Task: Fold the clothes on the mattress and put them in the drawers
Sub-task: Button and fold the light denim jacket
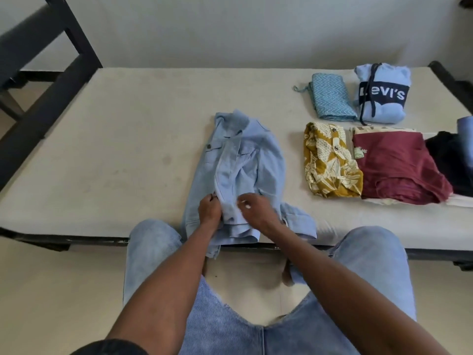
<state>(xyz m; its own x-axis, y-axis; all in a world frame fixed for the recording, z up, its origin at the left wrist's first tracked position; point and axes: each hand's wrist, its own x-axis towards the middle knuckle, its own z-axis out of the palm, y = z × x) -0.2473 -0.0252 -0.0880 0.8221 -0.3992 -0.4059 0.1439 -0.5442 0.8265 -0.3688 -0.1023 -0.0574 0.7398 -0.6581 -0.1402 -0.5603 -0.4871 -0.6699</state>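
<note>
A pale mattress (115, 139) fills the scene, and near its front edge, at the middle, lies a light blue denim jacket (245, 170), partly folded with its hem hanging over the edge. The left hand (210, 210) pinches a fold at the jacket's lower left, and just beside it the right hand (256, 208) rests on the cloth with fingers curled, seemingly pinching it. To the right sit folded clothes: a yellow patterned shirt (330, 162), a maroon top (399, 165), and farther back a teal patterned cloth (331, 97) and a blue hoodie (382, 93).
</note>
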